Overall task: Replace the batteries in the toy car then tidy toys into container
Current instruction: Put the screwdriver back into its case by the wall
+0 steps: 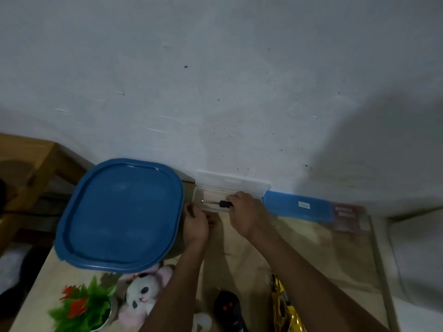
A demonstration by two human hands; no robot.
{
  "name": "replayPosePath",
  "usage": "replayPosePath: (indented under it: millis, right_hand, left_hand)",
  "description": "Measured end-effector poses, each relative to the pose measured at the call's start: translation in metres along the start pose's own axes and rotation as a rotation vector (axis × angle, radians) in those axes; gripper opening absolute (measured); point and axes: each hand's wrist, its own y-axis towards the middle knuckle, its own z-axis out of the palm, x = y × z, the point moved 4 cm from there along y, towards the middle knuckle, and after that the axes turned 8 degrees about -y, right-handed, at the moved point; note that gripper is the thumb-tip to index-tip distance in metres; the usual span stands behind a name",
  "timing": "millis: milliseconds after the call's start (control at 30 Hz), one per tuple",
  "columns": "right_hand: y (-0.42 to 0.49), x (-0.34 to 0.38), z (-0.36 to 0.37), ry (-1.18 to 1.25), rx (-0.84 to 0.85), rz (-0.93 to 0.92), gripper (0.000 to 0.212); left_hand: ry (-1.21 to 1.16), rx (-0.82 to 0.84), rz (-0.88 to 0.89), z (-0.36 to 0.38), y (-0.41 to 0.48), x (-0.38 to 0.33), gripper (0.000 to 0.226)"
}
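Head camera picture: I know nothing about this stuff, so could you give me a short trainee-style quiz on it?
1. True or false: the right hand holds a screwdriver at the open clear case.
2. Which lies nearest the picture's bottom edge? A) blue lid B) yellow toy car C) clear case
3. Fill in: the plush toy lies between the plant and the black ____.
Key: 1 true; 2 B; 3 remote.
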Motion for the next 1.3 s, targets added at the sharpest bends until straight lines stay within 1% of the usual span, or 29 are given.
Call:
replayPosePath:
  millis: [33, 100, 167, 233, 333, 467, 533, 633, 733, 800, 867, 933, 1000, 1100, 1200, 1300]
  right_hand:
    - [-0.002, 0.001, -0.003, 0.020, -0.068, 0.011, 0.034]
    - [-0.010, 0.002, -0.014, 0.050, -0.308, 0.004, 0.032]
    - [-0.019, 0.001, -0.025, 0.043, -0.529, -0.002, 0.034]
    - [-0.021, -0.001, -0.031, 0.017, -0.581, 0.016, 0.044]
    - [-0.016, 0.000, -0.031, -0.034, -0.534, 0.030, 0.051]
    - [-0.012, 0.003, -0.029, -0.082, -0.472, 0.072, 0.043]
    - [-0.009, 0.003, -0.028, -0.075, -0.398, 0.080, 0.044]
    - [-0.013, 0.009, -0.019, -0.043, -0.296, 0.008, 0.047]
    - [-0.022, 0.011, -0.005, -0.049, -0.210, -0.036, 0.049]
    - [-0.023, 0.009, 0.005, -0.066, -0.179, -0.032, 0.045]
    - [-0.024, 0.008, 0.011, -0.070, -0.178, -0.011, 0.044]
    - [-0.024, 0.008, 0.015, -0.073, -0.193, 0.009, 0.047]
    - [-0.024, 0.008, 0.019, -0.081, -0.188, 0.015, 0.052]
    - [-0.020, 0.005, 0.020, -0.080, -0.176, 0.003, 0.062]
    - [-0.011, 0.001, 0.016, -0.059, -0.133, -0.016, 0.070]
    - [-0.001, -0.002, 0.010, -0.029, -0.079, 0.001, 0.071]
  left_hand:
    - [-0.006, 0.008, -0.005, 0.000, 0.002, 0.002, 0.048]
    - [-0.016, 0.023, -0.027, 0.000, 0.005, 0.007, 0.052]
    - [-0.017, 0.037, -0.034, 0.000, 0.002, 0.003, 0.049]
    - [-0.014, 0.059, -0.036, -0.001, -0.003, -0.001, 0.046]
    - [-0.055, 0.086, -0.102, -0.001, -0.005, 0.000, 0.047]
    - [-0.152, 0.105, -0.148, -0.002, -0.009, -0.004, 0.036]
    - [-0.215, 0.115, -0.174, -0.001, -0.011, -0.006, 0.041]
    - [-0.334, 0.114, -0.197, -0.002, -0.014, -0.005, 0.053]
    - [-0.436, 0.115, -0.207, -0.001, -0.014, -0.005, 0.054]
    - [-0.399, 0.135, -0.188, -0.001, -0.014, -0.002, 0.059]
    - [-0.288, 0.139, -0.147, -0.002, -0.010, 0.003, 0.060]
    - [-0.143, 0.142, -0.105, -0.003, -0.008, 0.006, 0.063]
    - [-0.066, 0.116, -0.113, -0.005, -0.005, 0.008, 0.069]
    - [-0.045, 0.097, -0.068, -0.004, -0.005, 0.000, 0.058]
    - [-0.055, 0.114, -0.038, -0.001, -0.003, -0.009, 0.056]
    - [-0.059, 0.133, -0.022, 0.003, -0.001, -0.020, 0.054]
